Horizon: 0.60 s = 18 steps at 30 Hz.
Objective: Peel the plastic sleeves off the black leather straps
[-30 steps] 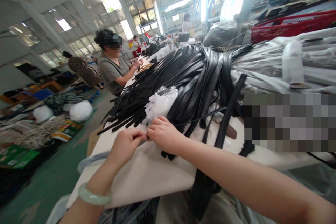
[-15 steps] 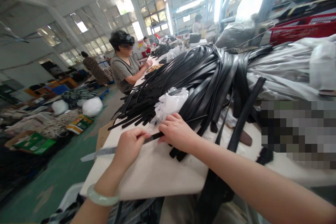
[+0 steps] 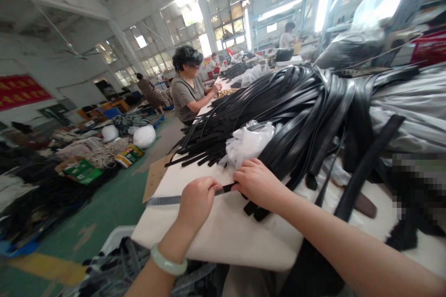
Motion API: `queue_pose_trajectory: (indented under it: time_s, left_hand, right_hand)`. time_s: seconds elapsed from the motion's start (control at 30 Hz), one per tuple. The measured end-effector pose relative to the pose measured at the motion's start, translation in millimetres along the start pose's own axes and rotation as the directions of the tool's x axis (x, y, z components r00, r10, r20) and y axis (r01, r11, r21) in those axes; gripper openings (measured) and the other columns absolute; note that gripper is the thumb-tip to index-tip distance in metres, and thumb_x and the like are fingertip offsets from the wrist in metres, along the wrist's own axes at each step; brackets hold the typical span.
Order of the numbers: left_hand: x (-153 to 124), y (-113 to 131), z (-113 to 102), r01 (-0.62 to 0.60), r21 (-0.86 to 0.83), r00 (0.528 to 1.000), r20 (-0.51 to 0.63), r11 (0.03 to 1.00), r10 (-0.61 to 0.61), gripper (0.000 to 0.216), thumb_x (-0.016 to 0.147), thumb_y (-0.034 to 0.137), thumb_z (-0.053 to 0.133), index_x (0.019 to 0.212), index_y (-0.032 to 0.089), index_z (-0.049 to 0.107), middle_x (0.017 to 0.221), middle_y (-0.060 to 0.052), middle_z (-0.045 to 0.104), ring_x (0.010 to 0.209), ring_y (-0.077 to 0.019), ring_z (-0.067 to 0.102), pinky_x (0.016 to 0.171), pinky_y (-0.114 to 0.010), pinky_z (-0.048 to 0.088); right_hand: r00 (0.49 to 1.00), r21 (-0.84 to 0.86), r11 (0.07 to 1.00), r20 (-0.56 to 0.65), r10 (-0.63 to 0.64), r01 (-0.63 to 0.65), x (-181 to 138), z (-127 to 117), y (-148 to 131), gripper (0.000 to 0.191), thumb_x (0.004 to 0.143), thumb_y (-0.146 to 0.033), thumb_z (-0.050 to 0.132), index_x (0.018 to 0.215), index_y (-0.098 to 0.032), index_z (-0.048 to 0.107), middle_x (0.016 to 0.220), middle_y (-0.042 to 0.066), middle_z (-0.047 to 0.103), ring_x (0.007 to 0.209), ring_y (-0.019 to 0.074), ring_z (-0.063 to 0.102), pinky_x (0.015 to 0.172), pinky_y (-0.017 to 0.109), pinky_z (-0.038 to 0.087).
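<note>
A narrow black strap (image 3: 228, 188) is stretched low over the white tabletop between my two hands. My left hand (image 3: 198, 197) pinches it between thumb and fingers, knuckles up. My right hand (image 3: 258, 183) is closed on the same strap, a short span farther right. Out to the left of my left hand runs a flat greyish strip (image 3: 163, 201); whether it is one piece with the strap I cannot tell. Crumpled white plastic (image 3: 249, 141) lies just beyond my right hand. Behind it spreads a large heap of black straps (image 3: 278, 97).
A co-worker in grey (image 3: 190, 88) sits along the table's far left side. A cardboard piece (image 3: 155, 176) sticks out at the left edge. Below stands a white bin (image 3: 116, 236) with dark strips. Pale sheeting (image 3: 414, 97) covers the right.
The view has swung left, so everything sits farther right in the picture. Both hands keep their hold on the strap. The strip's pale loose end no longer shows sticking out past the table edge.
</note>
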<state>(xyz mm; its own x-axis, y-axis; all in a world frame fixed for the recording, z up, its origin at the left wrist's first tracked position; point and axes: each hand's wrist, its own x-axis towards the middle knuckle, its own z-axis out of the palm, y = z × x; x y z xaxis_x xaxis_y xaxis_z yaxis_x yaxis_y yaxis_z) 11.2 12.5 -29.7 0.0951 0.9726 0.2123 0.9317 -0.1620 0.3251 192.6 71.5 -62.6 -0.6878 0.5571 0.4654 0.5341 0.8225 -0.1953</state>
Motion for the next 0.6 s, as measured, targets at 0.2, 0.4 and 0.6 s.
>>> queue_pose_trajectory:
  time_s: [0.2, 0.4, 0.6]
  left_hand:
    - [-16.3, -5.3, 16.3, -0.026, 0.041, 0.999, -0.042, 0.999, 0.027, 0.030, 0.093, 0.025, 0.033, 0.070, 0.022, 0.051, 0.070, -0.005, 0.062, 0.071, -0.0196, 0.059, 0.064, -0.029, 0.040]
    - [-37.1, -63.3, -41.5, 0.144, 0.160, 0.966, -0.237, 0.977, -0.103, 0.030, 0.089, 0.031, 0.037, 0.063, 0.022, 0.047, 0.061, -0.002, 0.056, 0.062, -0.0178, 0.053, 0.059, -0.029, 0.035]
    - [-97.9, -178.5, -203.7, 0.553, 0.215, 0.705, -0.636, 0.805, -0.314, 0.029, 0.086, 0.039, 0.036, 0.064, 0.022, 0.045, 0.050, 0.003, 0.045, 0.062, -0.0190, 0.048, 0.056, -0.028, 0.029]
  right_hand:
    - [0.994, 0.311, 0.944, -0.014, -0.109, 0.108, 1.2, 4.6, -17.2, 0.018, 0.090, -0.022, 0.059, 0.074, -0.014, 0.064, 0.072, 0.005, 0.066, 0.074, 0.0191, 0.053, 0.072, 0.030, 0.038]
    - [0.998, 0.526, 0.848, -0.012, -0.060, 0.057, -5.6, 8.4, -12.6, 0.021, 0.093, -0.029, 0.053, 0.096, -0.014, 0.067, 0.085, 0.009, 0.068, 0.082, 0.0201, 0.058, 0.075, 0.031, 0.044]
    - [0.998, 0.489, 0.872, 0.032, -0.048, 0.026, -4.7, 10.0, -7.8, 0.028, 0.095, -0.031, 0.045, 0.091, -0.015, 0.068, 0.081, 0.009, 0.067, 0.080, 0.0211, 0.058, 0.074, 0.032, 0.045]
